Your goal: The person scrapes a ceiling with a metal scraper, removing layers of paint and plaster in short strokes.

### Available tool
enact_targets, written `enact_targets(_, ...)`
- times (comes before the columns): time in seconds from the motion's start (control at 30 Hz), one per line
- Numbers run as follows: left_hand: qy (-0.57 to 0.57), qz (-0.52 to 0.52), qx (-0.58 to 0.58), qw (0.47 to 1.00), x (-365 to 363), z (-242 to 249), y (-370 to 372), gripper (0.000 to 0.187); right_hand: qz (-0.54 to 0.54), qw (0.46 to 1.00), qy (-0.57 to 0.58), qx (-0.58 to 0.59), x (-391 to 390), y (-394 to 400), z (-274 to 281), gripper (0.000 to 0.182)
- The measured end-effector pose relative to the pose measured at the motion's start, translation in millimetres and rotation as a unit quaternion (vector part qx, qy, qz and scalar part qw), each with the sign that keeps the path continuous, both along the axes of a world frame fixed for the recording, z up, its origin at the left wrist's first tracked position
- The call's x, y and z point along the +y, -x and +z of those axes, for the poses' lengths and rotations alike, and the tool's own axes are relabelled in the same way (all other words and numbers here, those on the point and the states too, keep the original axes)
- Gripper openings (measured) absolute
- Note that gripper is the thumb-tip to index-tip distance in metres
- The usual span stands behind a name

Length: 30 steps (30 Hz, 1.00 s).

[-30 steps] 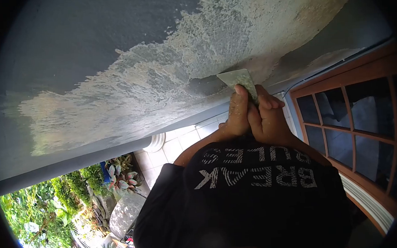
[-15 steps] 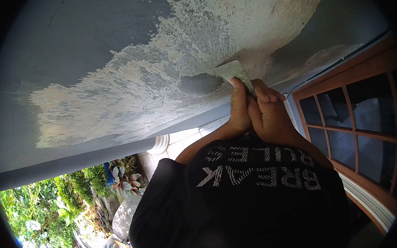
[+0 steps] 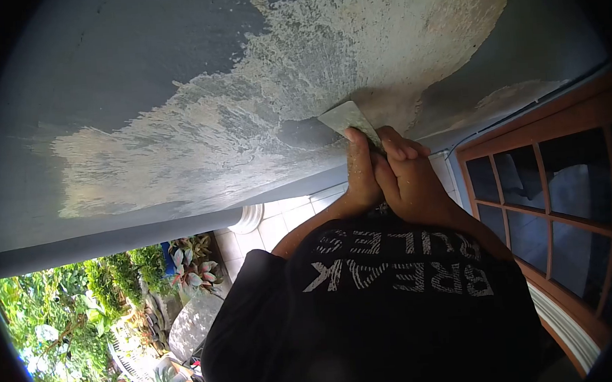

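A flat, pale scraper (image 3: 350,120) with a broad straight blade is gripped between my two hands, its front edge against the wall. My left hand (image 3: 363,170) is closed around it, with one finger stretched up along the blade and specks of dust on the skin. Pressed close beside it, my right hand (image 3: 410,174) is closed too, its fingers curled at the lower end of the scraper. The handle is hidden by the hands. Around the blade, the grey wall (image 3: 150,46) has a large rough patch (image 3: 210,120) of stripped paint and a smooth dark grey spot (image 3: 306,133).
A brown-framed window (image 3: 543,176) stands at the right, with a cable (image 3: 518,111) above it. White floor tiles (image 3: 273,228) and a column base (image 3: 247,218) lie beyond my left arm. Plants (image 3: 55,325) and a large stone (image 3: 194,325) are at the lower left.
The scraper and both hands have moved slightly left across the wall, the blade covering more of the dark spot's right side. The grip looks the same. The view has shifted a little.
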<state>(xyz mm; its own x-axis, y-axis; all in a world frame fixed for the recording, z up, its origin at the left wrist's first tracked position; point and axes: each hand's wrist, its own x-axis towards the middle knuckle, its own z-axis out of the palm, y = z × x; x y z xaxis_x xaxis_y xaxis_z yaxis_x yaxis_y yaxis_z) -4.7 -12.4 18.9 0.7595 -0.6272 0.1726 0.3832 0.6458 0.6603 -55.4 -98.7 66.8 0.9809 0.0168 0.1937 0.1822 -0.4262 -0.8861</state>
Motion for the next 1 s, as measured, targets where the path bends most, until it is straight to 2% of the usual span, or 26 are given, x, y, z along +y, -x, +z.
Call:
enact_targets(0.1,-0.031,-0.013,0.005,0.999,2,0,-2,0.068,-0.043,0.998,0.025,-0.044,3,2,-14,0.03)
enact_targets(0.27,-0.01,0.001,-0.003,1.0,-2,-2,-1,0.068,-0.006,0.999,0.031,0.016,-4,2,-7,0.03)
enact_targets(0.37,-0.05,-0.013,0.0,0.999,-2,0,2,0.068,-0.019,1.0,0.021,0.007,-2,5,-13,0.03)
enact_targets(0.5,-0.053,0.05,-0.001,0.997,5,3,-7,0.073,0.006,0.999,0.035,-0.016,4,-9,-5,0.029)
enact_targets(0.6,-0.028,0.025,-0.012,0.999,8,7,-4,0.072,0.014,0.999,0.031,-0.017,5,-7,-6,0.028)
enact_targets(0.7,-0.032,0.01,-0.023,0.999,0,7,-1,0.07,-0.031,0.999,0.028,-0.029,-2,3,-12,0.027)
enact_targets(0.83,0.007,0.064,-0.021,0.998,13,3,-9,0.07,0.044,0.998,0.028,0.021,10,-12,-7,0.031)
enact_targets(0.93,0.009,0.057,-0.039,0.998,15,7,-8,0.07,0.035,0.999,0.01,-0.028,12,-13,-5,0.031)
enact_targets(1.0,-0.007,0.016,-0.049,0.999,8,1,-6,0.069,0.015,0.998,0.051,0.037,3,-1,-10,0.032)
